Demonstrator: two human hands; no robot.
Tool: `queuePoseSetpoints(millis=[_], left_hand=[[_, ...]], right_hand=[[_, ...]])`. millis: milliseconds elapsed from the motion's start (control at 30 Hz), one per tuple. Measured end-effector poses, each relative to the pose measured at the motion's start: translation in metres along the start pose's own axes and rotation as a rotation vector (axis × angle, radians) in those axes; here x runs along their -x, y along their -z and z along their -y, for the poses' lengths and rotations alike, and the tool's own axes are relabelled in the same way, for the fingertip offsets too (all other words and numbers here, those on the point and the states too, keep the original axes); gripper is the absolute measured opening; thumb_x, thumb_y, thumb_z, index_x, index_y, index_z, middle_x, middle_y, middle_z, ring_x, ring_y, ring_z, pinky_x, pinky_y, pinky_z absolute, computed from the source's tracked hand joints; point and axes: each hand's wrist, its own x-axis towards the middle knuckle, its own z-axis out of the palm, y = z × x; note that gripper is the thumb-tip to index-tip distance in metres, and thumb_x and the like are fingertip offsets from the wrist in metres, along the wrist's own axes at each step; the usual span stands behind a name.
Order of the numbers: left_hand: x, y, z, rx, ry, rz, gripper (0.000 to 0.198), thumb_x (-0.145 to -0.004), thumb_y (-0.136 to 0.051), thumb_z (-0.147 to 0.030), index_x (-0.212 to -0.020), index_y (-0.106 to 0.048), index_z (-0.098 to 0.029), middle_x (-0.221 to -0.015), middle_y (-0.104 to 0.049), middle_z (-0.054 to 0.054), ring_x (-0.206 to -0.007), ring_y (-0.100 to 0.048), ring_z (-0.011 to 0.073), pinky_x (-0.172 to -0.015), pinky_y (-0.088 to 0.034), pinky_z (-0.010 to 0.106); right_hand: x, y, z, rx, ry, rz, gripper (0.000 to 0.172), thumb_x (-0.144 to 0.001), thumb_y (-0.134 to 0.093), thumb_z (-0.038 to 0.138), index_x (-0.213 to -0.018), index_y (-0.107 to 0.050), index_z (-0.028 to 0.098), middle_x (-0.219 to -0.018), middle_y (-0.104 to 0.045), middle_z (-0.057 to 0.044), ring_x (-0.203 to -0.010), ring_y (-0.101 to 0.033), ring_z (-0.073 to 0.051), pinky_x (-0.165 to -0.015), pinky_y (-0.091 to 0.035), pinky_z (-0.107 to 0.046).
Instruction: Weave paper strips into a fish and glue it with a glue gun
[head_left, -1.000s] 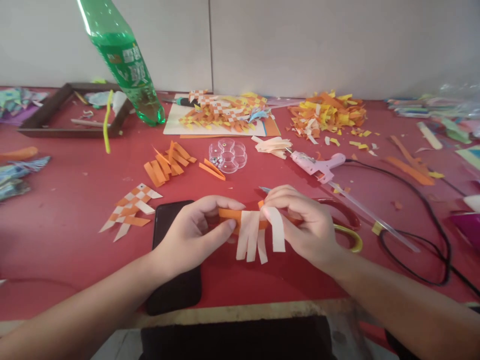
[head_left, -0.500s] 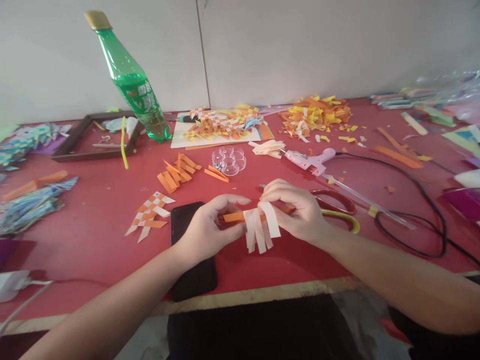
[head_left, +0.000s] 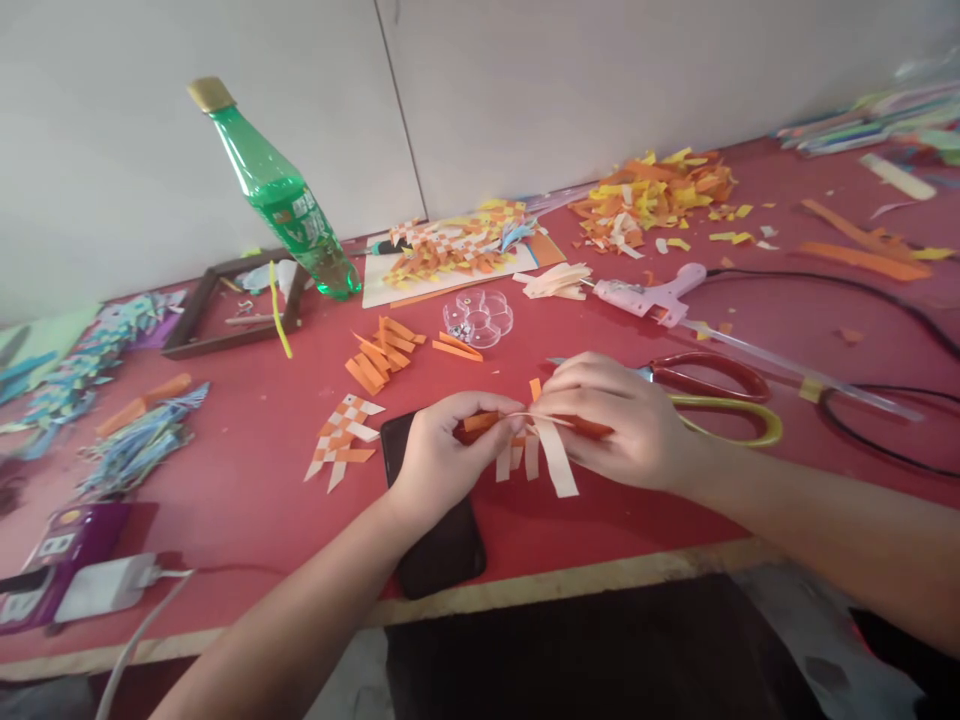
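Near the front edge of the red table, between the black phone and the scissors, 2 bare hands hold a small paper piece made of an orange band with pale strips hanging from it. Principal change since the 2 earlier views: the left hand, then set apart from the right hand along the band, has closed up to it, and the fingertips now meet at the top of the strips. Left grip: thumb and forefinger pinched on the paper at that point. Right grip: fingers closed on the same piece, their exact contact partly hidden. Foremost, 1 pale strip hangs longer and flatter than when it curled over; the strips behind are largely covered. In the inspector's judgement, effort has passed from steadying the band to working 1 spot with both hands, and nothing shows that spot as settled. Elsewhere, the view has swung to take in the purple power strip; the woven piece and glue gun appear undisturbed.
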Motion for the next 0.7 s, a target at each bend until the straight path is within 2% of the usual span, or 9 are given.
queuePoseSetpoints(millis=[267,400,533,633,700], left_hand=[[0.0013,-0.0013,-0.0005,0.003,0.056,0.038,0.011,-0.083,-0.069,-0.03,-0.085,-0.073,-0.02,-0.083,-0.078,0.001,-0.076,-0.072,0.0155,-0.07,-0.058,0.022],[0.001,-0.0017,-0.0009,-0.012,0.11,0.052,0.013,-0.083,-0.069,-0.032,-0.084,-0.074,-0.02,-0.081,-0.078,0.001,-0.076,-0.072,0.0173,-0.07,-0.058,0.025],[0.0003,-0.0028,-0.0019,-0.029,0.106,0.06,0.011,-0.082,-0.069,-0.029,-0.084,-0.074,-0.019,-0.083,-0.079,0.002,-0.076,-0.073,0.0182,-0.07,-0.059,0.025],[0.0003,-0.0029,-0.0021,-0.034,0.103,0.061,0.011,-0.082,-0.07,-0.029,-0.085,-0.075,-0.019,-0.085,-0.079,0.002,-0.078,-0.073,0.0185,-0.072,-0.059,0.025],[0.0004,-0.0025,-0.0018,-0.036,0.103,0.058,0.011,-0.082,-0.07,-0.029,-0.084,-0.075,-0.019,-0.084,-0.079,0.002,-0.078,-0.074,0.0188,-0.071,-0.059,0.026]], right_hand=[[0.0011,-0.0017,-0.0047,-0.025,0.021,0.008,0.013,-0.083,-0.065,0.014,-0.095,-0.067,0.017,-0.088,-0.068,-0.01,-0.077,-0.061,-0.02,-0.069,-0.051,-0.036],[0.0037,0.0015,-0.0065,-0.052,-0.02,-0.016,0.01,-0.085,-0.062,0.015,-0.091,-0.068,0.021,-0.088,-0.067,-0.008,-0.075,-0.059,-0.018,-0.068,-0.051,-0.035],[0.0015,0.0072,-0.0032,-0.073,-0.069,-0.052,0.012,-0.088,-0.058,0.017,-0.084,-0.068,0.023,-0.081,-0.066,-0.005,-0.075,-0.06,-0.018,-0.069,-0.052,-0.034],[0.0002,0.0074,-0.0022,-0.079,-0.087,-0.064,0.01,-0.087,-0.061,0.018,-0.092,-0.068,0.024,-0.081,-0.067,-0.004,-0.074,-0.061,-0.018,-0.069,-0.052,-0.034],[0.0012,0.0054,-0.0039,-0.071,-0.054,-0.043,0.014,-0.084,-0.065,0.018,-0.097,-0.068,0.024,-0.084,-0.069,-0.004,-0.076,-0.062,-0.018,-0.072,-0.053,-0.035]])
